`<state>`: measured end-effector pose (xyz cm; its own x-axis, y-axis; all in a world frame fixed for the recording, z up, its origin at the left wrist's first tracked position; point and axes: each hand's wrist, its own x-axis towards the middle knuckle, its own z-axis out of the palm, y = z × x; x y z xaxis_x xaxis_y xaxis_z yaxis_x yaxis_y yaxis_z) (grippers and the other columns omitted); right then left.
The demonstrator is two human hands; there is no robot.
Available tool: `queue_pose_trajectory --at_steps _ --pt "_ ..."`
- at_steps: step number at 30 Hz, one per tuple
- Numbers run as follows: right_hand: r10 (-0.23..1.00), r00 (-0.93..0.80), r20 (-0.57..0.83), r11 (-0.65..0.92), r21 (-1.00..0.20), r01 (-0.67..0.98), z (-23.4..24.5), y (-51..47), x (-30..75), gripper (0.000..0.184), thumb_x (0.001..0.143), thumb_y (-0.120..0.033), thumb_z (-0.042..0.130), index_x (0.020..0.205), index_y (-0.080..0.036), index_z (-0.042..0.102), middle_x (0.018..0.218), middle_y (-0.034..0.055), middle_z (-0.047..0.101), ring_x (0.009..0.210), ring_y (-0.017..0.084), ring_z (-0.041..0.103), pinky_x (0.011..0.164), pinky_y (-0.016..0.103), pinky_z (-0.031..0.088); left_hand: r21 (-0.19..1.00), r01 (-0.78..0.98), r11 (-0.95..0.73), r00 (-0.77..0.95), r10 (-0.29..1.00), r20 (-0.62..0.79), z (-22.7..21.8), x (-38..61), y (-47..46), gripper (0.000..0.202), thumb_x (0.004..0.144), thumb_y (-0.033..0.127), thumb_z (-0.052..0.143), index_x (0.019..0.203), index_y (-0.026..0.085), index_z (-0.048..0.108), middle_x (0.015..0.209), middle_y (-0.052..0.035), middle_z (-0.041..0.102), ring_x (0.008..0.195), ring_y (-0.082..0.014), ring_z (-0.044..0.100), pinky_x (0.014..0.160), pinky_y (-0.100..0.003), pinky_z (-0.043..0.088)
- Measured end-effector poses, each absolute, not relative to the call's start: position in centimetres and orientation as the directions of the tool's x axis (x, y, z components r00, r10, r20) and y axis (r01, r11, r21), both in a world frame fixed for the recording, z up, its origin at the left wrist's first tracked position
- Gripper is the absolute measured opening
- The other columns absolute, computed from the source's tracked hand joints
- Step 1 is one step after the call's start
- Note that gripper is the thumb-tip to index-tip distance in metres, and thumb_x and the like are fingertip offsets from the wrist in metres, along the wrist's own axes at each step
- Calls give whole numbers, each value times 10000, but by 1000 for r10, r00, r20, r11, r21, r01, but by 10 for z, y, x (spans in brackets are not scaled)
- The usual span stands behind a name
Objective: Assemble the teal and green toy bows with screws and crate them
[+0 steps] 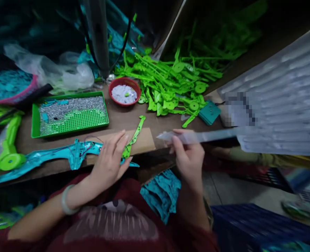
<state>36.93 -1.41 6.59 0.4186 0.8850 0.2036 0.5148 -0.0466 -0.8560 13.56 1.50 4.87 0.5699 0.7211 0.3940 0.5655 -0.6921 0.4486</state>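
My left hand (110, 154) lies with its fingers stretched out over the right end of a long blue plastic shell (52, 152), which has thin wires inside. A narrow green plastic piece (137, 134) slants out from beside its fingertips, above a piece of cardboard (147, 140). My right hand (188, 155) pinches a translucent, pointed plastic strip (214, 135) between thumb and fingers, at the table's front edge. Its right end reaches a ribbed translucent sheet (278, 101); whether the two are joined I cannot tell.
A green tray (106, 120) of screws and a red basket (114, 99) of white parts stand behind the hands. Green plastic parts (170, 84) are heaped at the back, beside a teal block (209, 112). A dark post (98, 38) rises there. Blue pieces (161, 196) lie below the edge.
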Motion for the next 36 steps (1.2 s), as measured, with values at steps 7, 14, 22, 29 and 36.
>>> queue_pose_trajectory --at_steps 7,14,22,29,36 --pt "955 294 24 -101 -909 403 46 5 387 233 907 -405 559 978 -190 612 684 4 640 559 163 602 514 287 490 253 483 -838 811 537 231 21 106 19 461 964 381 561 1325 97 522 1423 -204 515 1319 -338 476 1092 -503 382" --pt "886 -335 321 462 -551 695 30 -11 339 109 866 -158 493 929 -181 579 1152 169 692 1064 251 644 877 433 548 226 475 -851 839 515 176 15 125 23 444 993 307 486 1362 61 494 1402 -187 545 1282 -309 514 1064 -444 395" --pt "780 -486 394 618 -361 698 -1 -21 341 211 913 -218 452 1044 -128 591 1379 282 560 1347 324 506 871 457 592 332 467 -819 800 552 236 34 100 29 339 993 221 396 1252 83 566 1382 -168 538 1310 -291 483 1141 -493 342" --pt "778 -501 380 626 -409 664 -5 -22 340 218 939 -257 467 1060 -133 600 1448 257 502 1417 342 419 971 546 569 277 511 -814 822 556 119 42 80 55 267 966 136 388 1000 134 653 1242 -138 596 1151 -292 569 973 -481 483" --pt "825 -472 311 565 -459 685 -4 -29 335 224 900 -172 461 1094 -141 568 1502 244 442 1460 324 349 1019 550 539 360 494 -791 837 545 50 39 73 70 325 1013 270 364 968 152 663 1105 -115 595 1019 -268 572 859 -432 475"
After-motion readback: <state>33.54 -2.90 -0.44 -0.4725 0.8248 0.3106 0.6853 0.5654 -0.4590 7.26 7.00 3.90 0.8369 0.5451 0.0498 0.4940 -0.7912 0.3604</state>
